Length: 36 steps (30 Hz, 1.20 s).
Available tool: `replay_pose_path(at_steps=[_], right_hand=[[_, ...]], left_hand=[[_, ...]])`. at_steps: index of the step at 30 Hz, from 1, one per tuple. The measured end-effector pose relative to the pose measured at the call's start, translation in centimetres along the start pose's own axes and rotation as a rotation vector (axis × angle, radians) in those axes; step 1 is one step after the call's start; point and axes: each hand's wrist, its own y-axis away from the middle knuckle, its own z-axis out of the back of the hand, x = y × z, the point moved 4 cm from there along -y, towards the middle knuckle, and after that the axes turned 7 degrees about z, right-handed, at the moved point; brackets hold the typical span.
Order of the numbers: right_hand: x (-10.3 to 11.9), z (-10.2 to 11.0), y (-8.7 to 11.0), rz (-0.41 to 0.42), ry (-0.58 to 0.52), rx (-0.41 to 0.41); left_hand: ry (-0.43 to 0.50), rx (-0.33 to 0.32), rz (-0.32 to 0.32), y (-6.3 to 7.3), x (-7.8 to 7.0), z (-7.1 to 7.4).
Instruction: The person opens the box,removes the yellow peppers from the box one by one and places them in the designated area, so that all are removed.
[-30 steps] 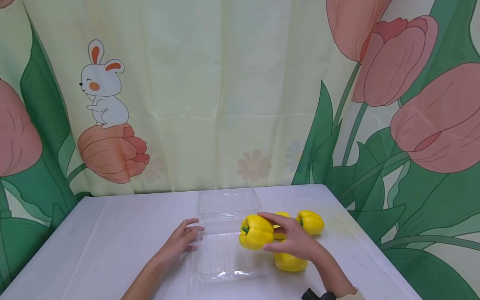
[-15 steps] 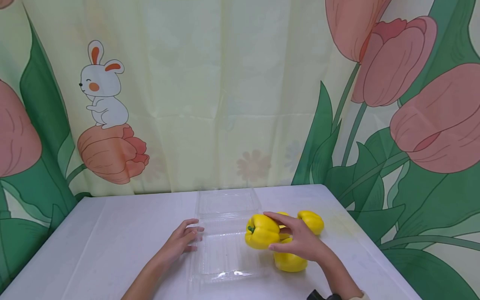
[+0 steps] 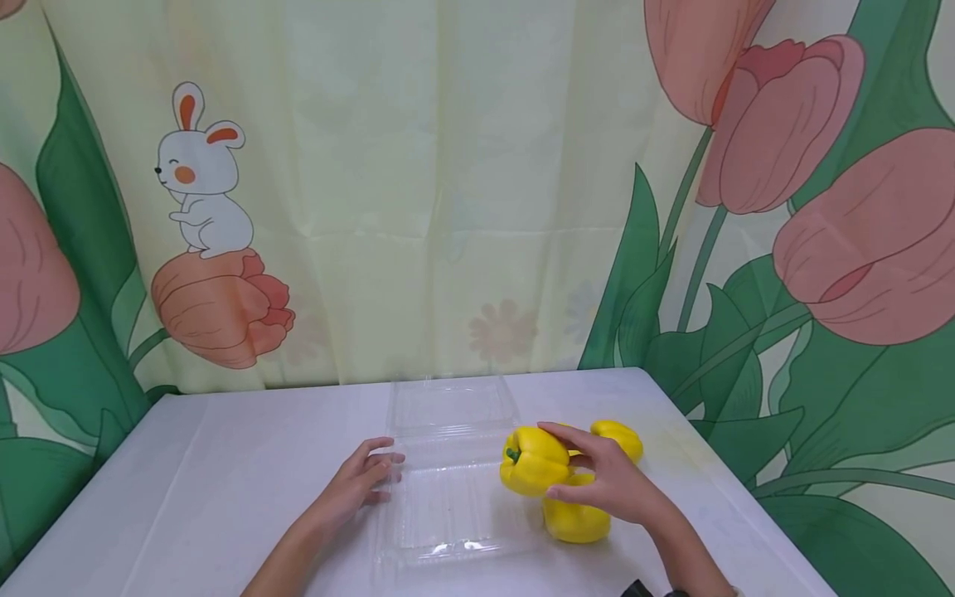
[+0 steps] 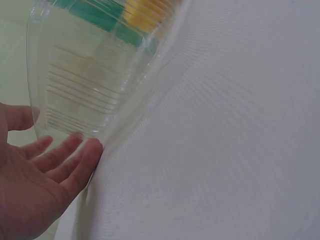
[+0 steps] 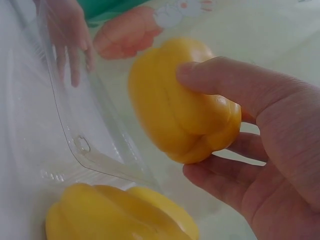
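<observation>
My right hand (image 3: 613,482) grips a yellow bell pepper (image 3: 534,461) between thumb and fingers, its green stem facing left in the head view. In the right wrist view, the thumb lies along the side of this pepper (image 5: 172,100), which is held above the table. Left of it lies a clear plastic clamshell box (image 3: 451,506), its lid (image 3: 451,405) folded back toward the curtain. My left hand (image 3: 356,482) rests at the box's left edge with relaxed fingers; in the left wrist view its fingertips (image 4: 92,147) touch the box's side.
More yellow bell peppers lie right of the box: one near the front (image 3: 576,521), one farther back (image 3: 619,438), and another mostly hidden behind the held one. White cloth (image 3: 246,473) covers the table. A printed curtain (image 3: 448,207) hangs behind its far edge.
My right hand has moved to the right with the bell pepper, from over the box's right part toward its right edge. My left hand stays at the box's left edge.
</observation>
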Motion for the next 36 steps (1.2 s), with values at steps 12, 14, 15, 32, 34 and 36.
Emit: replay_pose_path(at_steps=[12, 14, 15, 32, 34, 36], right_hand=[[-0.6, 0.7, 0.8, -0.008, -0.012, -0.025], [-0.7, 0.8, 0.9, -0.011, -0.017, -0.029], [-0.7, 0.9, 0.9, -0.013, -0.018, -0.031], [-2.0, 2.0, 1.4, -0.086, 0.014, -0.062], [-2.0, 2.1, 1.5, -0.087, 0.015, -0.064], [-2.0, 2.3, 1.5, -0.089, 0.015, -0.063]], left_hand=[[-0.004, -0.003, -0.002, 0.1, -0.2, -0.1], [-0.003, -0.006, 0.001, 0.1, -0.1, -0.1], [-0.004, -0.011, 0.002, 0.1, -0.1, -0.1], [0.002, -0.008, 0.01, -0.1, -0.1, 0.0], [0.0, -0.005, 0.006, -0.1, -0.1, 0.0], [-0.001, -0.004, 0.009, 0.0, -0.1, 0.0]])
